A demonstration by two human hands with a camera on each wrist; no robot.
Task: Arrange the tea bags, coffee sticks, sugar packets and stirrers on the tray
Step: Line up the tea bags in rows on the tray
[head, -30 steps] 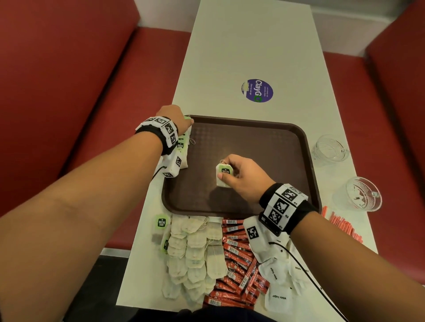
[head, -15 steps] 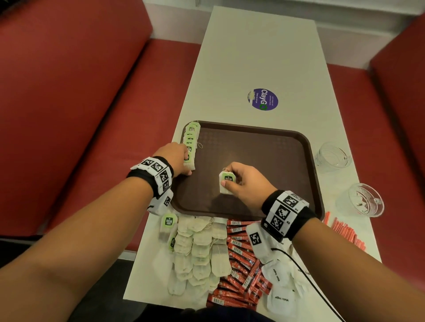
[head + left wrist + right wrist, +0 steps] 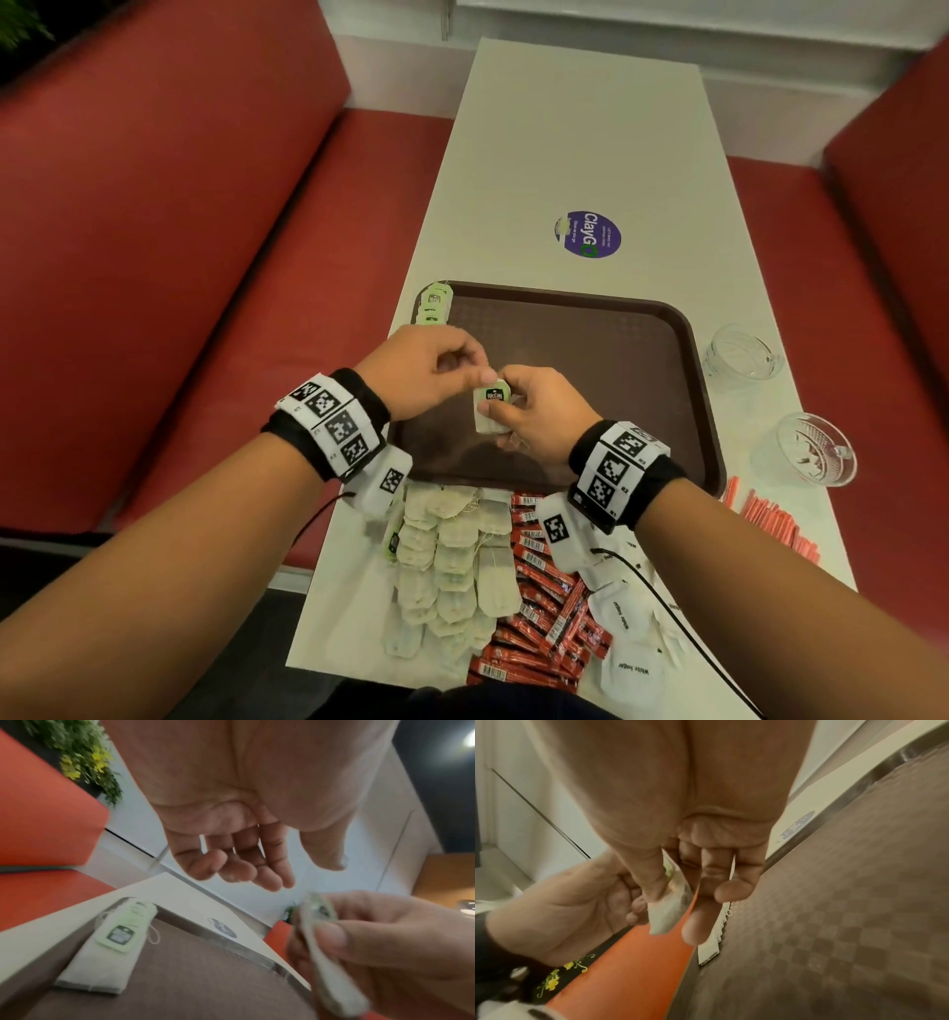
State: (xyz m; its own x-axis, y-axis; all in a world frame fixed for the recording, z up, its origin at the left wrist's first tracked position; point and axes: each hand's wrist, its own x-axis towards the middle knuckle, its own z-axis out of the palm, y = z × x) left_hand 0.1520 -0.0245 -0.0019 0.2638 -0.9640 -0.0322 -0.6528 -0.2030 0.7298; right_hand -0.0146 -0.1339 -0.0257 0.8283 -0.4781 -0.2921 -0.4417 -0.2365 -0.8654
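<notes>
The right hand (image 3: 534,411) has its grip clamped on one tea bag (image 3: 492,411), thumb on the front just under the green tag, fingers behind, and holds it a little above the brown tray (image 3: 642,329). The left hand (image 3: 426,370) is just beside it on the left; its grip is apart, the fingers (image 3: 231,868) loosely bent and holding nothing, the fingertips close to the top of the bag. This looks like a hand-over, so the left hand should pinch the bag on its flat sides, tag up, before the right hand lets go, and then lay it flat. Farther from the grip, along the tray's far left edge, lies the row of tea bags (image 3: 433,304) already placed; the new one belongs at its near end. On the near side of the grip, on the counter (image 3: 575,128), wait the loose tea bags (image 3: 452,555), coffee sticks (image 3: 544,606), sugar packets (image 3: 624,611) and, right of them, the stirrers (image 3: 770,524). Two glass cups (image 3: 739,354) stand to the right, outside the tray. Nothing blocks the way to the row.
</notes>
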